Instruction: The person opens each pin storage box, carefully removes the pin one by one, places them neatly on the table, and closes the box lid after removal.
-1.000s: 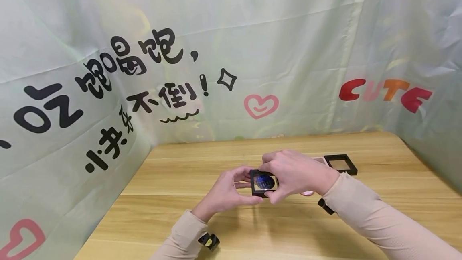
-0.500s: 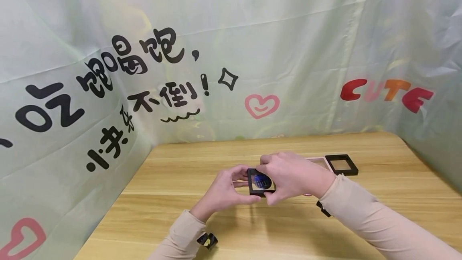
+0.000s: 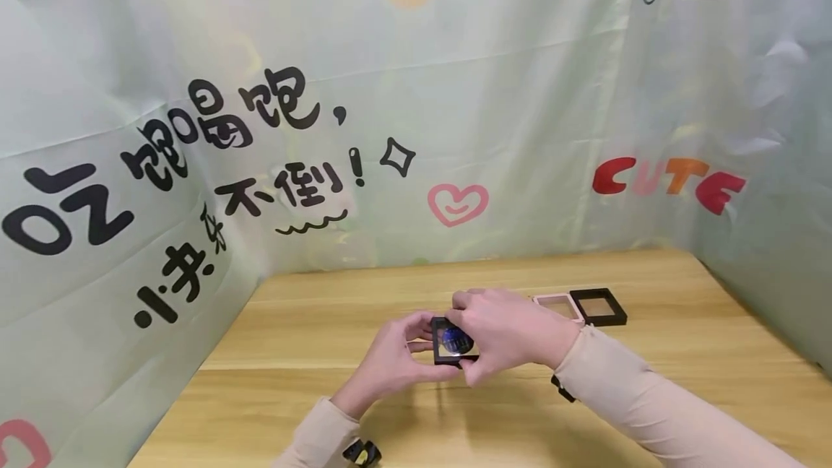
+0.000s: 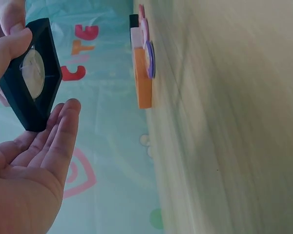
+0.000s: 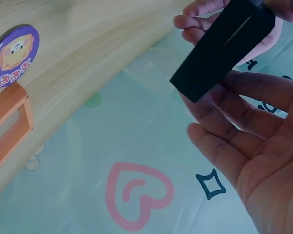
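A small black display frame (image 3: 447, 362) is held between both hands above the table, a blue round badge (image 3: 457, 341) behind its clear film. In the left wrist view the frame (image 4: 52, 80) stands tilted, and the badge's pale back (image 4: 33, 73) shows. My left hand (image 3: 388, 360) grips the frame's left side, thumb at the near edge and fingers behind. From the right, my right hand (image 3: 510, 331) pinches it, thumb at the near edge and fingers over the far one. The right wrist view catches the frame's thick side (image 5: 224, 51) edge-on.
Behind the right hand, a pink frame (image 3: 552, 297) and another black frame (image 3: 618, 305) lie side by side on the wooden table (image 3: 312, 323). An orange frame (image 5: 27, 114) and a purple-rimmed badge (image 5: 14, 53) lie near them. A printed cloth (image 3: 520, 128) hangs behind the table.
The head view has shifted slightly, so the scene sits lower and further left. Both hands keep their hold on the black frame, with little change in their grip.
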The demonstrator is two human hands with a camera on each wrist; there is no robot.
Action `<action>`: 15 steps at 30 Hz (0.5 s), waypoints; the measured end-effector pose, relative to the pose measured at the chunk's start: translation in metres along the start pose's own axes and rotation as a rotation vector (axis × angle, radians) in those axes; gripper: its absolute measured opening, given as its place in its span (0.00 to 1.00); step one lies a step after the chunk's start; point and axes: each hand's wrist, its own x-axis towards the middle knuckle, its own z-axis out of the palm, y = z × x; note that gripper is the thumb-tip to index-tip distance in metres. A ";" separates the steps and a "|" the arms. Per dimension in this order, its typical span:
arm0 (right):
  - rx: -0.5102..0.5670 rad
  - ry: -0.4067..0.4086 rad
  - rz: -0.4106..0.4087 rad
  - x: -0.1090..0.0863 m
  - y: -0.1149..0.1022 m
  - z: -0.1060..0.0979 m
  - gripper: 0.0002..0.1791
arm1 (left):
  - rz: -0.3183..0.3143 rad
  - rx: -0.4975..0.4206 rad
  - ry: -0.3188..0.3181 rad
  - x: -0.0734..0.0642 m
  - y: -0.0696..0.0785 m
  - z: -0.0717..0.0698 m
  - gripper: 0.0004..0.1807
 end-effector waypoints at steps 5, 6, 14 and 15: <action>-0.014 0.011 0.011 0.002 -0.002 0.002 0.23 | 0.018 -0.011 0.032 -0.003 -0.001 -0.002 0.35; -0.021 0.007 0.011 0.002 -0.002 0.002 0.23 | 0.023 -0.011 0.033 -0.003 -0.001 -0.002 0.35; -0.056 -0.010 -0.026 0.003 -0.004 -0.001 0.22 | 0.018 -0.013 0.040 -0.003 0.001 0.001 0.34; -0.040 -0.018 -0.026 0.003 -0.003 -0.001 0.22 | 0.014 -0.008 0.034 -0.003 0.001 0.002 0.34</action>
